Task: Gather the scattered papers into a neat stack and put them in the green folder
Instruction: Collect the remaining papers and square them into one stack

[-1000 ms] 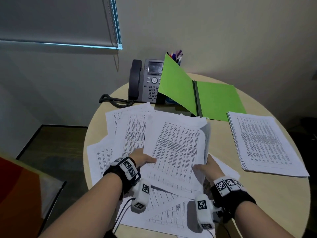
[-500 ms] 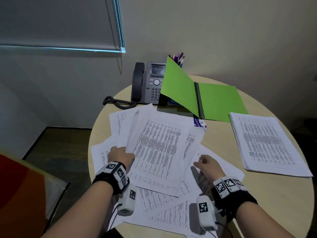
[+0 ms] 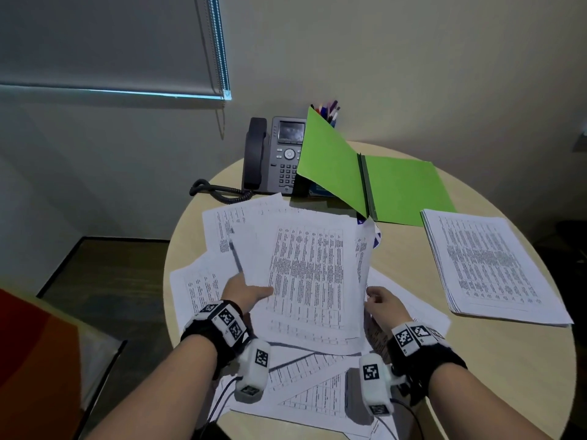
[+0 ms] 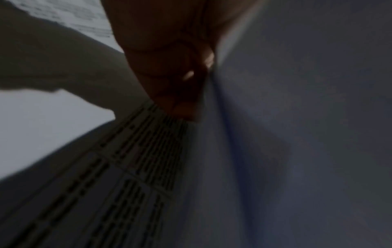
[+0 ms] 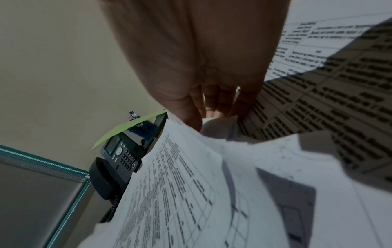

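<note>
Hands: two. Left hand point(image 3: 244, 292) and right hand point(image 3: 382, 304) grip one paper bundle point(image 3: 311, 274) by opposite edges, fingers curled. One green folder point(image 3: 403, 185) open at tabletop point(image 3: 508, 360) far edge; one neat stack point(image 3: 489, 265) at right edge.

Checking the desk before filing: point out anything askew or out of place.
Loose sheets lie fanned at mixed angles under the bundle both hands hold. The green folder has one cover propped up against the phone. The right-hand stack looks tidy.

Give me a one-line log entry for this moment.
step: gathering | left hand: grips bundle of papers | right hand: at bundle's right edge | green folder: open, holds no papers | neat stack: beside folder
</note>
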Action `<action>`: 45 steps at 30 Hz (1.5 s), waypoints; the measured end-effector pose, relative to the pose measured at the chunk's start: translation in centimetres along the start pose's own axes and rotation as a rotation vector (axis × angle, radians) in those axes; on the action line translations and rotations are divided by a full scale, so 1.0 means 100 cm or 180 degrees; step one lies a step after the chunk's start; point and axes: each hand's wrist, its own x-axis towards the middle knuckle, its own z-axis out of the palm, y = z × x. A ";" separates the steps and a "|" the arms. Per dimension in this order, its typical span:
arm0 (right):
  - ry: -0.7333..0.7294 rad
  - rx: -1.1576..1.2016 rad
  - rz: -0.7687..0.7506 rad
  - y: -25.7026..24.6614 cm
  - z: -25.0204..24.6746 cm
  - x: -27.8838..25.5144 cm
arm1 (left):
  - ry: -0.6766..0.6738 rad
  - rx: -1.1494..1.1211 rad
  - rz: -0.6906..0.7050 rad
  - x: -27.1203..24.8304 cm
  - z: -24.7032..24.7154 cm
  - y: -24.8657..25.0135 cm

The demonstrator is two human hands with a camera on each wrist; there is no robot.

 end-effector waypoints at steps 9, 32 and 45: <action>-0.0136 -0.0293 0.0157 0.002 -0.002 0.014 | 0.0388 -0.0284 -0.0075 0.012 -0.020 -0.028; 0.0971 -0.1244 0.1541 0.054 -0.049 -0.032 | 0.0465 -0.0239 0.0064 0.001 0.004 -0.065; 0.1336 -0.0447 0.1647 0.058 -0.043 -0.051 | 0.0628 0.0389 0.0331 -0.021 0.009 -0.055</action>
